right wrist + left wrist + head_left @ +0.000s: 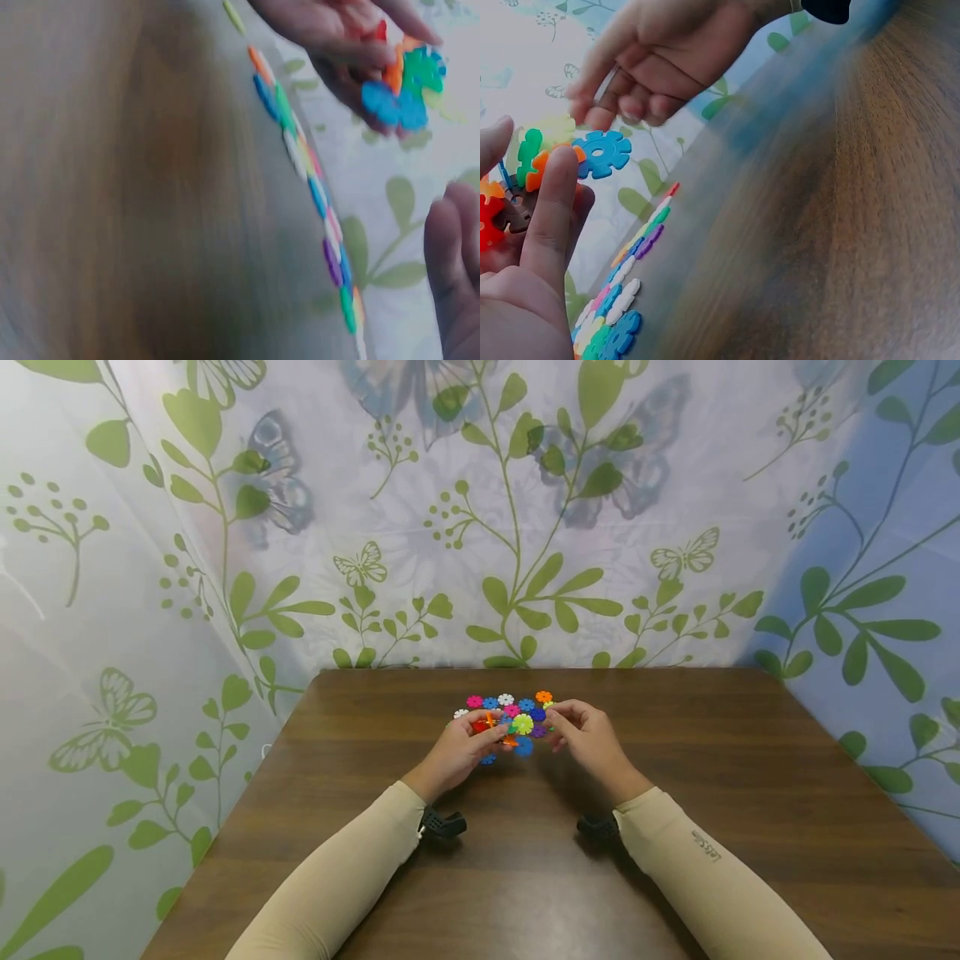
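My left hand [457, 750] holds a small cluster of joined flower-shaped plastic discs above the table. Parts of it are a yellow-green disc [522, 724], a green disc [529, 154], an orange disc [538, 171], a red disc [489, 221] and a blue disc [616, 148]. The fingers cover some of the cluster. My right hand [598, 742] hovers just right of it, fingers loosely bent. In the right wrist view, a gap lies between the right fingers [444, 244] and the cluster, and nothing shows in their grasp.
Several loose flower discs, among them a white disc [506, 700], a pink disc [475, 702] and an orange disc [543, 697], lie on the brown wooden table [495, 893] beyond the hands. A leaf-patterned curtain [420, 568] hangs behind the table's far edge.
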Motion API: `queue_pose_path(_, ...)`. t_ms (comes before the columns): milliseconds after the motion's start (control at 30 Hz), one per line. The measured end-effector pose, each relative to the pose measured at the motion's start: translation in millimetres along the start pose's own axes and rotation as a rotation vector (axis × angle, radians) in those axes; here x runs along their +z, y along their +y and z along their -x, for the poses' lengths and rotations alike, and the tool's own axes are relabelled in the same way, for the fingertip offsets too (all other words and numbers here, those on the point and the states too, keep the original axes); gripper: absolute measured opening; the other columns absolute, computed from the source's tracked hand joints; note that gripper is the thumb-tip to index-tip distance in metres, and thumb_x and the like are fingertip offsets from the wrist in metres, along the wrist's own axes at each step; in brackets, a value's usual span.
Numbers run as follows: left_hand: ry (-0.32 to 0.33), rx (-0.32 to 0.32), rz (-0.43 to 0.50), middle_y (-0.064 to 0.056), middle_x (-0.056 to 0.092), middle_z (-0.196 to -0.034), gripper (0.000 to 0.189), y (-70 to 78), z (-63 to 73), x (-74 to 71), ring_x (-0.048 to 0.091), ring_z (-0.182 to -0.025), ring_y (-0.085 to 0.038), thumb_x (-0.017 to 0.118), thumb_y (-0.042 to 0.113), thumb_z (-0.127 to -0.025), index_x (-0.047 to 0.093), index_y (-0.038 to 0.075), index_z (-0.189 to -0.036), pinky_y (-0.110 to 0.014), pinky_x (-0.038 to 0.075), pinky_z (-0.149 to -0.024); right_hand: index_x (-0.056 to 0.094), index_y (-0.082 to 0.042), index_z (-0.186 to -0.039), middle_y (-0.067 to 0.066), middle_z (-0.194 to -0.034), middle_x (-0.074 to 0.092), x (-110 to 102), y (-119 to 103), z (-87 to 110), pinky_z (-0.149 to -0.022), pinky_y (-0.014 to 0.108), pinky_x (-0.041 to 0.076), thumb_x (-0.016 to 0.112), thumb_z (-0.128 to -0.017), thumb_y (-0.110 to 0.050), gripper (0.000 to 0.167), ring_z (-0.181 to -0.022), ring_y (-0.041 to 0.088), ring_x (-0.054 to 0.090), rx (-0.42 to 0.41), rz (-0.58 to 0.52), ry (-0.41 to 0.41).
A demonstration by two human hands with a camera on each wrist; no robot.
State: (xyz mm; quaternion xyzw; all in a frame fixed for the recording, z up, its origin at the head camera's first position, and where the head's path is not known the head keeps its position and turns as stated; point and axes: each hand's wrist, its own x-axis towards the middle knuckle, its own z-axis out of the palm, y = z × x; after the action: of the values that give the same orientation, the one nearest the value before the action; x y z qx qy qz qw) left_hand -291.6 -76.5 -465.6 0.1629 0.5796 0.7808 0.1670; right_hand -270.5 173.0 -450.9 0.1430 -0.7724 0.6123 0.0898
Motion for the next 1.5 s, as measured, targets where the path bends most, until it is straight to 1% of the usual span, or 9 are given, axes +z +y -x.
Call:
queue_pose_path(133, -0.020, -0.015, 0.024, -0.023, 0.062, -0.127, 0.053, 0.6, 0.3, -2.5, 0.072, -0.104, -0.026, 0.063, -0.006, -0.104, 0.044, -0.009, -0.153, -0.040, 0.052, -0.101, 0.071, 0.003, -0.120, 0.018, -0.106, 0.072, -10, 11, -2.3, -0.075, 0.047, 0.061, 0.069, -0.105, -0.018, 0.026, -0.088, 0.043, 0.068, 0.047, 0.186, 0.011)
queue_pose_path(333, -0.023, -0.002, 0.021, -0.028, 0.058, -0.134, 0.056, -1.7, -1.8, -5.0, 0.072, -0.106, -0.026, 0.060, -0.014, -0.102, 0.041, -0.010, -0.155, -0.041, 0.051, -0.102, 0.068, 0.004, -0.131, 0.022, -0.131, 0.065, -18, 27, -4.3, -0.105, 0.059, 0.037, 0.072, -0.102, -0.015, 0.035, -0.122, 0.040, 0.060, -0.045, 0.549, -0.158)
queue_pose_path(433, -0.013, 0.003, 0.027, -0.027, 0.060, -0.133, 0.053, -2.9, -2.8, -5.2, 0.072, -0.105, -0.029, 0.059, -0.013, -0.102, 0.042, -0.011, -0.153, -0.042, 0.051, -0.101, 0.062, 0.004, -0.141, 0.027, -0.150, 0.051, -19, 32, -4.1, -0.104, 0.066, 0.028, 0.071, -0.103, -0.016, 0.044, -0.133, 0.049, 0.047, -0.074, 0.663, -0.251)
queue_pose_path(633, 0.003, 0.020, 0.026, -0.022, 0.066, -0.121, 0.042, -5.0, -4.1, -4.3, 0.071, -0.107, -0.041, 0.060, -0.012, -0.102, 0.048, -0.014, -0.142, -0.050, 0.051, -0.102, 0.058, -0.003, -0.150, 0.020, -0.162, 0.041, -18, 34, -1.6, -0.094, 0.066, 0.035, 0.066, -0.106, -0.020, 0.047, -0.132, 0.053, 0.037, -0.050, 0.806, -0.383)
queue_pose_path(800, 0.007, 0.027, -0.010, -0.016, 0.067, -0.113, 0.033, -6.2, -4.1, -4.0, 0.072, -0.095, -0.030, 0.063, -0.007, -0.103, 0.052, -0.013, -0.134, -0.047, 0.056, -0.096, 0.079, -0.006, -0.117, 0.015, -0.133, 0.067, -18, 31, -2.0, -0.096, 0.068, 0.038, 0.075, -0.100, -0.016, 0.019, -0.123, 0.049, 0.048, -0.066, 0.752, -0.277)
queue_pose_path(900, -0.010, 0.035, -0.029, -0.014, 0.067, -0.111, 0.027, -6.7, -3.8, -4.4, 0.070, -0.095, -0.027, 0.064, -0.003, -0.104, 0.057, -0.010, -0.130, -0.047, 0.058, -0.094, 0.079, -0.010, -0.095, 0.009, -0.108, 0.072, -18, 28, -2.3, -0.099, 0.064, 0.043, 0.081, -0.095, -0.013, 0.004, -0.111, 0.041, 0.058, -0.048, 0.703, -0.221)
queue_pose_path(1167, -0.049, 0.071, -0.119, -0.011, 0.068, -0.104, 0.008, -6.8, -3.6, -6.7, 0.067, -0.089, -0.024, 0.068, 0.003, -0.104, 0.068, -0.001, -0.110, -0.045, 0.057, -0.090, 0.074, -0.004, -0.109, 0.002, -0.093, 0.065, -22, 24, -5.1, -0.079, 0.042, 0.053, 0.084, -0.093, -0.014, 0.021, -0.085, 0.021, 0.059, 0.050, 0.608, -0.284)
queue_pose_path(1333, -0.038, 0.098, -0.205, -0.010, 0.070, -0.103, 0.016, -5.4, -1.8, -7.0, 0.066, -0.088, -0.024, 0.072, 0.005, -0.102, 0.073, -0.004, -0.114, -0.047, 0.057, -0.091, 0.076, -0.005, -0.102, 0.003, -0.083, 0.062, -24, 21, -6.2, -0.069, 0.036, 0.051, 0.083, -0.094, -0.014, 0.014, -0.076, 0.021, 0.057, 0.129, 0.490, -0.268)
queue_pose_path(1500, 0.001, 0.127, -0.301, -0.010, 0.072, -0.099, 0.018, -5.7, -0.9, -8.1, 0.067, -0.088, -0.025, 0.077, 0.008, -0.099, 0.076, -0.005, -0.110, -0.037, 0.059, -0.086, 0.076, 0.000, -0.110, 0.013, -0.088, 0.069, -24, 17, -6.1, -0.065, 0.035, 0.059, 0.075, -0.101, -0.015, 0.017, -0.070, 0.025, 0.065, 0.160, 0.283, -0.249)
